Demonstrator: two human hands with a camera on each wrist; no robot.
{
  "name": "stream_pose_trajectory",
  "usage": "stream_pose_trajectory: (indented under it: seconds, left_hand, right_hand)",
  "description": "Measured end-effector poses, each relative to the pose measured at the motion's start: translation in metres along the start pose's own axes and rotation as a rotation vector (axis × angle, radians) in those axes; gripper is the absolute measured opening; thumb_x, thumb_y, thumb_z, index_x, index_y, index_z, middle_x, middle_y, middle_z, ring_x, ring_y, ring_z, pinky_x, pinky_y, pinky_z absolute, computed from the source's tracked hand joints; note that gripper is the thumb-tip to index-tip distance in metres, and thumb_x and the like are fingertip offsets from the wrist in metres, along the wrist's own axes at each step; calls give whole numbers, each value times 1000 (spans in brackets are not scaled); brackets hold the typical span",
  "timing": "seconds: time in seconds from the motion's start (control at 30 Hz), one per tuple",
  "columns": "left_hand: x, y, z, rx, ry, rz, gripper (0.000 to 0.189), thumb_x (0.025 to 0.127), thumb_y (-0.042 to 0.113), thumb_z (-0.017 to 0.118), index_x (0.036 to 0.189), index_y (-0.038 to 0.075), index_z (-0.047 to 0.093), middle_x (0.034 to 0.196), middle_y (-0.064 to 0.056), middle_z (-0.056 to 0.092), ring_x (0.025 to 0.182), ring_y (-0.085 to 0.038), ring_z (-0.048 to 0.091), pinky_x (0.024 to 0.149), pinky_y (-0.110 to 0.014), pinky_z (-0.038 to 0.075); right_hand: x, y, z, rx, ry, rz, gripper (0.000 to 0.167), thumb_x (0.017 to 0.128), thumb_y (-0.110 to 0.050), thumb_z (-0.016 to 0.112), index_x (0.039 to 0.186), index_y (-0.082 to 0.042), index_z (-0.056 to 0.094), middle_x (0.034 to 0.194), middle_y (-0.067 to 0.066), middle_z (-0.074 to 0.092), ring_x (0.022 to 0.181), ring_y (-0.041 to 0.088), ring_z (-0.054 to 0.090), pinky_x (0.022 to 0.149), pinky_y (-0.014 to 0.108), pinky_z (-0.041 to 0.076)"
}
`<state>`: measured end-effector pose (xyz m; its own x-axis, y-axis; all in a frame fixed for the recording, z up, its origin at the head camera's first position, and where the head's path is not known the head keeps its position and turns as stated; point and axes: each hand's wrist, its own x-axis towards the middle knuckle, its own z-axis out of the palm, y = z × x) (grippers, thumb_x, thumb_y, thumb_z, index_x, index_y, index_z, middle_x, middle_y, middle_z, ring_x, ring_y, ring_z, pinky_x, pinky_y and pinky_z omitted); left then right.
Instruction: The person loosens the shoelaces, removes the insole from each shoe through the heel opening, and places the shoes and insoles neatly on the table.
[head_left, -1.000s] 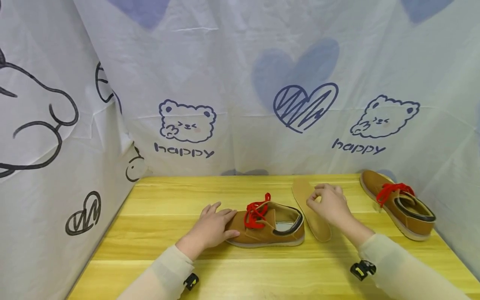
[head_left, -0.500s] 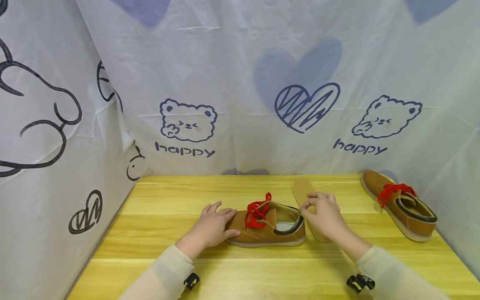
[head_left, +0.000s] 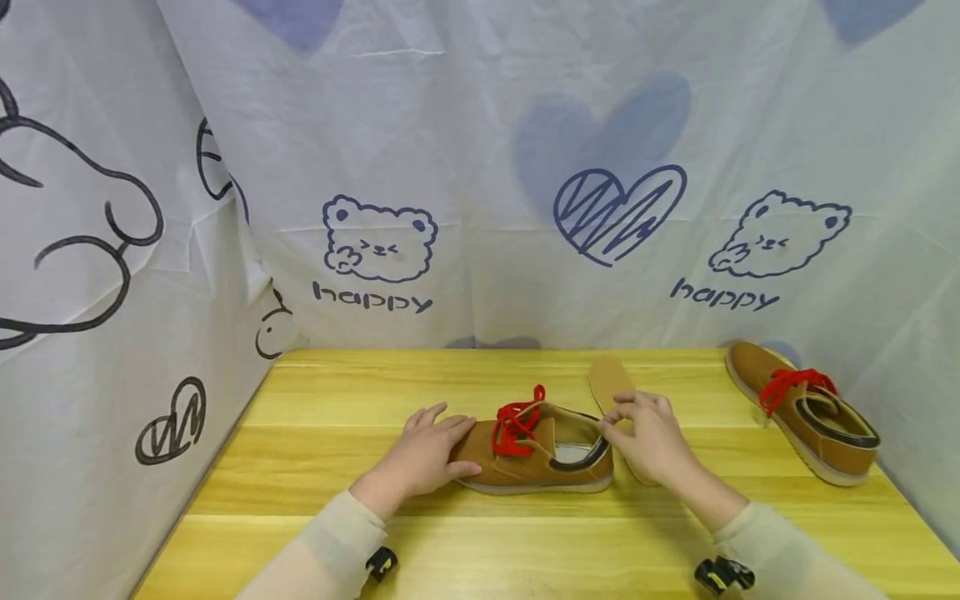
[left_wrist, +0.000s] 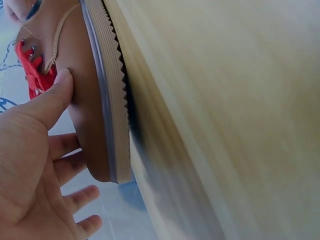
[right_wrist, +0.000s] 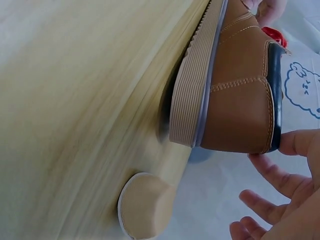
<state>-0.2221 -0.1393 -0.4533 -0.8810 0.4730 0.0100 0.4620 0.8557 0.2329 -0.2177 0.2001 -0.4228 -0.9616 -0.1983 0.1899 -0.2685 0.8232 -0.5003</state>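
A brown leather shoe (head_left: 501, 468) with red laces (head_left: 514, 430) lies sideways on the table, toe to the left. My left hand (head_left: 422, 457) holds its toe, thumb (left_wrist: 61, 95) on the near side of the upper and fingers over the far side. At the heel, my right hand (head_left: 651, 440) pinches the dark padded collar (right_wrist: 274, 95) between thumb and index finger; the other fingers stay loose. A tan insole (head_left: 609, 385) lies just behind the right hand, which covers its middle. In the right wrist view, one rounded end of the insole (right_wrist: 145, 205) shows beyond the heel.
A second brown shoe (head_left: 836, 442) with red laces stands at the table's right edge, toe to the back. The yellow wooden table (head_left: 525, 550) ends at a white printed cloth (head_left: 480, 175) behind and at the sides.
My right hand has moved left and down from above the insole to the shoe's heel and now pinches the collar there. The left hand has stayed on the toe.
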Motion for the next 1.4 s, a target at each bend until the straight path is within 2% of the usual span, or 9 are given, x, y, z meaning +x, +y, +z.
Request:
stream_pose_trajectory:
  seconds: [0.23, 0.47, 0.6, 0.7, 0.8, 0.97, 1.07, 1.2, 1.4]
  left_hand:
    - [9, -15, 2, -59, 12, 30, 75, 90, 54, 66, 150, 13, 48, 152, -5, 48, 146, -39, 28, 118, -59, 18]
    - [20, -29, 1, -124, 12, 44, 74, 89, 48, 70, 149, 12, 50, 152, -7, 47, 146, -41, 28, 117, -60, 18]
    - [25, -34, 1, -131, 19, 55, 74, 88, 46, 72, 149, 10, 50, 152, -8, 48, 145, -42, 29, 117, -60, 19]
    - [24, -33, 0, -112, 37, 55, 74, 88, 47, 72, 148, 10, 51, 151, -9, 48, 145, -42, 30, 116, -61, 19]
    - [17, -27, -2, -77, 59, 27, 72, 90, 48, 70, 148, 10, 51, 151, -8, 49, 145, -41, 29, 117, -60, 19]
    - [-6, 0, -6, -3, 78, -78, 64, 99, 51, 55, 149, 11, 49, 152, -8, 47, 146, -42, 27, 116, -62, 20]
    - [-20, 17, -6, 28, 42, -134, 64, 102, 54, 46, 150, 12, 47, 154, -8, 44, 147, -43, 25, 115, -65, 20]
    - [-32, 35, -4, 32, -20, -189, 70, 102, 58, 41, 152, 9, 45, 157, -8, 39, 148, -43, 22, 115, -65, 18]
    - [-34, 43, -1, -12, -58, -248, 79, 100, 66, 32, 153, 9, 41, 160, -9, 33, 150, -42, 15, 117, -65, 13]
  right_hand:
    - [-5, -4, 0, -7, 19, -34, 19, 93, -26, 72, 75, -21, 67, 134, 20, 59, 127, 46, 39, 102, 68, 32]
    - [-14, -7, 3, -17, 24, -76, 21, 91, -27, 75, 73, -23, 66, 133, 18, 60, 127, 46, 40, 101, 69, 31]
    - [-19, -9, 4, -15, 18, -79, 21, 91, -28, 75, 72, -25, 64, 134, 17, 59, 128, 45, 39, 102, 70, 30]
    - [-18, -10, 3, -13, 10, -68, 21, 91, -30, 75, 73, -26, 65, 135, 18, 59, 129, 45, 39, 102, 70, 30]
    - [-14, -11, -1, 3, 2, -54, 19, 92, -30, 74, 75, -24, 67, 135, 19, 58, 129, 47, 38, 102, 70, 32]
    - [1, -11, -3, 48, -17, -56, 14, 95, -28, 70, 84, -20, 72, 136, 21, 57, 129, 47, 37, 101, 66, 35]
    - [9, -10, -1, 69, -45, -60, 12, 96, -27, 69, 89, -19, 74, 138, 21, 55, 130, 46, 34, 101, 66, 34]
    - [14, -9, 4, 91, -81, -64, 10, 96, -22, 69, 89, -18, 76, 139, 24, 53, 131, 49, 33, 101, 68, 32]
    - [12, -7, 12, 85, -72, -82, 8, 93, -18, 71, 86, -20, 75, 137, 23, 55, 130, 49, 34, 100, 68, 33]
